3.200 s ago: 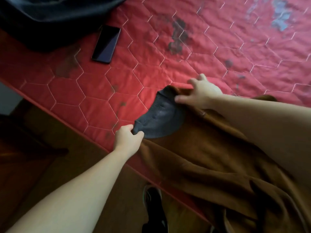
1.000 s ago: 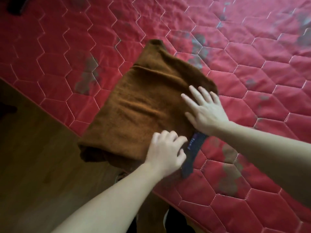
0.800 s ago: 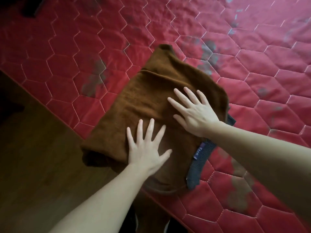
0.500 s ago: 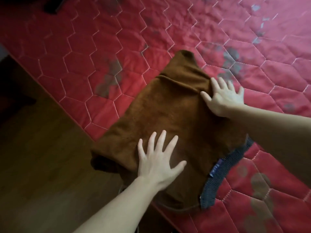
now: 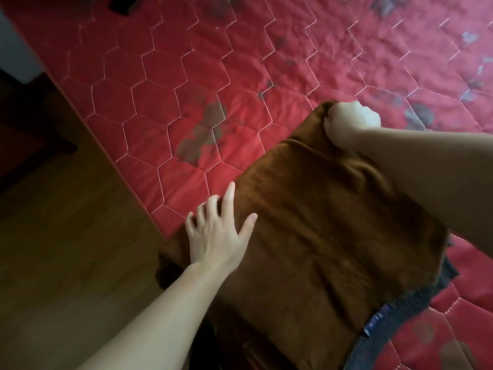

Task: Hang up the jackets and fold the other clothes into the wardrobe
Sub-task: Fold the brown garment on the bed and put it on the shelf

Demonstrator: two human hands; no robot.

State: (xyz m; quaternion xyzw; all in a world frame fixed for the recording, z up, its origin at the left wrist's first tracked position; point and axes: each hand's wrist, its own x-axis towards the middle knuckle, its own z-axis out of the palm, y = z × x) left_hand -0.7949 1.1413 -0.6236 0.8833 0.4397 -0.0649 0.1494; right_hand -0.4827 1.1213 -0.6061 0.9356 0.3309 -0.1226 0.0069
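A brown sweater (image 5: pixel 320 236) lies folded on the red quilted bed (image 5: pixel 186 89), near the bed's edge. Its dark grey ribbed hem (image 5: pixel 400 321), with a small blue label, shows at the lower right. My left hand (image 5: pixel 216 233) rests on the sweater's left edge with fingers spread, palm down. My right hand (image 5: pixel 349 121) is curled at the sweater's far top corner, its fingers closed on the brown cloth; the fingertips are hidden.
The bed's edge runs diagonally from upper left to lower middle, with wooden floor (image 5: pixel 66 249) to its left. A dark object (image 5: pixel 125 4) lies at the top left of the bed. Part of the sweater hangs over the edge.
My right hand has slid from the sweater's middle to its far corner and closed on it. My left hand has moved to the left edge. The view has shifted.
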